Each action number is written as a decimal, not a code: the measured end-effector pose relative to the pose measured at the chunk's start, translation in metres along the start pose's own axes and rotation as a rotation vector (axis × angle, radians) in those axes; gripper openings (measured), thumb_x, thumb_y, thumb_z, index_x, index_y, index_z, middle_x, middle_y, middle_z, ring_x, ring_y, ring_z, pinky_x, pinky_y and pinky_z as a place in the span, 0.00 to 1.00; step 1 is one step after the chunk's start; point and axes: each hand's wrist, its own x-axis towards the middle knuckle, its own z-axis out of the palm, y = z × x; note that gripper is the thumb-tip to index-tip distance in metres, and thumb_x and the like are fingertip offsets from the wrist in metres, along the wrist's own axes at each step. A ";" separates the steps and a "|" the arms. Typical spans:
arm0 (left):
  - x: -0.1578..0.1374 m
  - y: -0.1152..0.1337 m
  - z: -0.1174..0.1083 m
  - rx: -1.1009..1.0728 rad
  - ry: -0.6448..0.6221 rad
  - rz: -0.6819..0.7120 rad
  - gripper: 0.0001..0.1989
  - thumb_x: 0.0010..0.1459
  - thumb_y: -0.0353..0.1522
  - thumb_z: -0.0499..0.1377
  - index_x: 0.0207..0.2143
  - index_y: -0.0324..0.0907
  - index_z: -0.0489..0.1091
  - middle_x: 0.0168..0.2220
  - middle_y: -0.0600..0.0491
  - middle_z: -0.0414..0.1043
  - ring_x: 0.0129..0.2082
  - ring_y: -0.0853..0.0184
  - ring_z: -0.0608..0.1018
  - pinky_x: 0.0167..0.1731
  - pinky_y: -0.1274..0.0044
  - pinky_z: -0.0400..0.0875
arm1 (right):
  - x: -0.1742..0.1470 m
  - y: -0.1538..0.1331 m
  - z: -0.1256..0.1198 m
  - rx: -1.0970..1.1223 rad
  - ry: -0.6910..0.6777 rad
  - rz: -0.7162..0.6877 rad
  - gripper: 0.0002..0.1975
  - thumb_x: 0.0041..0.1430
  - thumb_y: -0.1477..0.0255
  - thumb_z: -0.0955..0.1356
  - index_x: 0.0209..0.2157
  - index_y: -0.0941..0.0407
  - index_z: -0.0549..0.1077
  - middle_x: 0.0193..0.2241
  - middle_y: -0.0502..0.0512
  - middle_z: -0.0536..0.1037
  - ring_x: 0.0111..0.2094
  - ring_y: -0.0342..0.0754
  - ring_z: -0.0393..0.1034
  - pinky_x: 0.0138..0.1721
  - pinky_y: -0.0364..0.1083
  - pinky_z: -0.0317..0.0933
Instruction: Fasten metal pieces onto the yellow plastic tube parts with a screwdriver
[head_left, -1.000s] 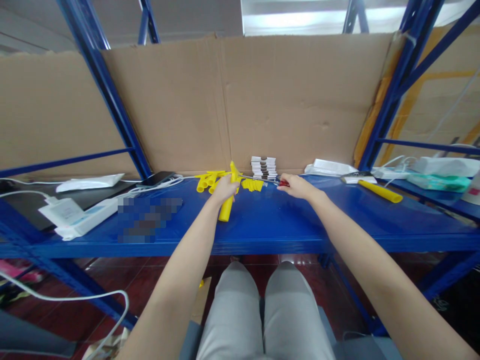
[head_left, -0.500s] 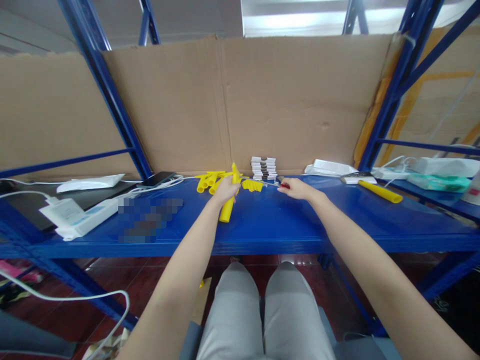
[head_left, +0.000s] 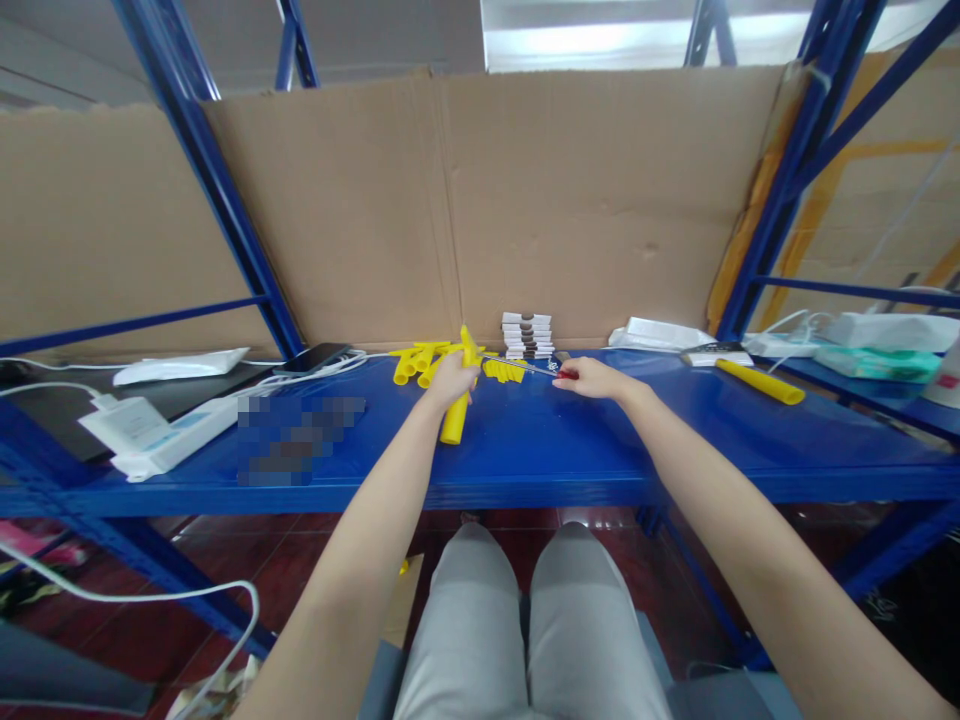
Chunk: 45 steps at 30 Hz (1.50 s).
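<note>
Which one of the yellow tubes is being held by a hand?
The tube in the left hand, showing above and below the grip. Others lie unheld: the pile beside that hand, the lone tube at far right.

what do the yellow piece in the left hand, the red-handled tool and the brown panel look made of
Yellow piece: probably plastic, smooth, evenly coloured, slightly glossy.
Red-handled tool: shaft likely metal, from its thin grey gleam; handle perhaps plastic, mostly covered.
Brown panel: matte, likely cardboard, by its creases and dents.
</note>
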 end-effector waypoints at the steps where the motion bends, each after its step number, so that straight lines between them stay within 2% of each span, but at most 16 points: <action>1: 0.000 0.000 0.000 0.000 -0.004 0.003 0.09 0.50 0.21 0.52 0.23 0.43 0.58 0.14 0.62 0.61 0.09 0.73 0.65 0.13 0.82 0.60 | 0.000 0.001 0.001 0.021 0.019 0.017 0.07 0.58 0.68 0.66 0.29 0.57 0.70 0.27 0.52 0.76 0.28 0.45 0.69 0.30 0.42 0.59; 6: -0.001 0.001 0.001 -0.001 -0.005 -0.001 0.08 0.50 0.21 0.52 0.24 0.42 0.59 0.14 0.62 0.61 0.09 0.74 0.65 0.13 0.82 0.59 | 0.001 0.001 0.005 0.076 0.060 0.113 0.07 0.54 0.68 0.69 0.32 0.57 0.69 0.26 0.51 0.75 0.26 0.44 0.68 0.28 0.42 0.59; 9: -0.001 0.001 0.001 0.009 -0.005 -0.005 0.08 0.50 0.22 0.52 0.25 0.42 0.59 0.14 0.62 0.61 0.09 0.74 0.65 0.13 0.82 0.59 | 0.000 -0.002 0.002 0.095 -0.029 0.102 0.07 0.57 0.68 0.67 0.29 0.57 0.70 0.27 0.53 0.75 0.27 0.44 0.68 0.29 0.42 0.58; 12: 0.000 0.001 0.001 0.029 -0.010 -0.012 0.08 0.50 0.22 0.52 0.24 0.42 0.59 0.14 0.62 0.61 0.09 0.74 0.66 0.13 0.82 0.59 | 0.001 -0.003 -0.001 0.105 -0.114 0.077 0.12 0.60 0.67 0.64 0.25 0.57 0.69 0.25 0.53 0.74 0.25 0.45 0.67 0.28 0.42 0.57; 16: 0.000 0.001 0.001 0.031 0.001 -0.011 0.07 0.50 0.22 0.52 0.24 0.41 0.60 0.15 0.62 0.61 0.10 0.74 0.66 0.14 0.82 0.61 | 0.002 0.002 0.002 0.103 -0.005 0.063 0.09 0.56 0.67 0.67 0.26 0.56 0.68 0.24 0.52 0.73 0.25 0.44 0.66 0.29 0.42 0.57; 20: 0.001 0.000 0.002 -0.008 0.017 -0.029 0.07 0.50 0.22 0.52 0.24 0.41 0.61 0.14 0.61 0.60 0.10 0.73 0.66 0.15 0.81 0.62 | 0.003 0.007 0.006 0.188 0.029 0.107 0.09 0.54 0.66 0.69 0.31 0.56 0.67 0.25 0.49 0.72 0.23 0.42 0.65 0.27 0.42 0.58; 23: 0.003 -0.002 0.003 -0.059 0.020 -0.042 0.06 0.50 0.23 0.53 0.25 0.41 0.61 0.13 0.61 0.60 0.10 0.72 0.66 0.15 0.81 0.62 | 0.001 0.006 0.005 0.164 0.053 0.090 0.11 0.52 0.64 0.70 0.30 0.56 0.67 0.26 0.50 0.73 0.26 0.43 0.65 0.28 0.41 0.59; 28: 0.008 -0.007 0.003 -0.177 0.052 -0.064 0.03 0.51 0.25 0.53 0.28 0.41 0.63 0.12 0.61 0.60 0.11 0.70 0.66 0.16 0.80 0.63 | -0.002 -0.001 -0.001 0.229 -0.146 0.119 0.16 0.60 0.59 0.63 0.26 0.56 0.67 0.21 0.50 0.70 0.23 0.43 0.64 0.26 0.42 0.57; 31: 0.009 -0.008 0.004 -0.214 0.082 -0.064 0.02 0.52 0.26 0.52 0.29 0.40 0.63 0.12 0.60 0.61 0.11 0.70 0.67 0.16 0.80 0.64 | -0.003 -0.003 -0.003 0.225 -0.130 0.122 0.16 0.60 0.60 0.64 0.25 0.56 0.67 0.21 0.50 0.70 0.22 0.43 0.65 0.26 0.42 0.57; 37: 0.007 -0.007 0.004 -0.185 0.066 -0.027 0.06 0.52 0.25 0.50 0.25 0.41 0.62 0.14 0.59 0.64 0.10 0.73 0.66 0.16 0.81 0.63 | -0.002 0.000 0.001 0.256 -0.091 0.146 0.12 0.56 0.61 0.67 0.31 0.56 0.66 0.24 0.51 0.72 0.22 0.42 0.65 0.25 0.42 0.58; 40: 0.007 -0.007 0.005 -0.121 0.073 -0.040 0.08 0.52 0.25 0.51 0.21 0.41 0.61 0.13 0.58 0.62 0.10 0.73 0.65 0.15 0.81 0.62 | 0.000 0.002 0.002 0.208 -0.068 0.107 0.14 0.55 0.59 0.67 0.29 0.56 0.67 0.23 0.51 0.71 0.24 0.43 0.64 0.26 0.42 0.57; 45: 0.006 -0.006 0.006 -0.045 0.062 -0.043 0.11 0.51 0.25 0.52 0.18 0.41 0.60 0.12 0.59 0.60 0.10 0.73 0.65 0.15 0.81 0.61 | 0.002 0.002 0.002 0.180 -0.131 0.073 0.18 0.59 0.57 0.62 0.26 0.56 0.68 0.21 0.52 0.70 0.24 0.45 0.64 0.28 0.44 0.56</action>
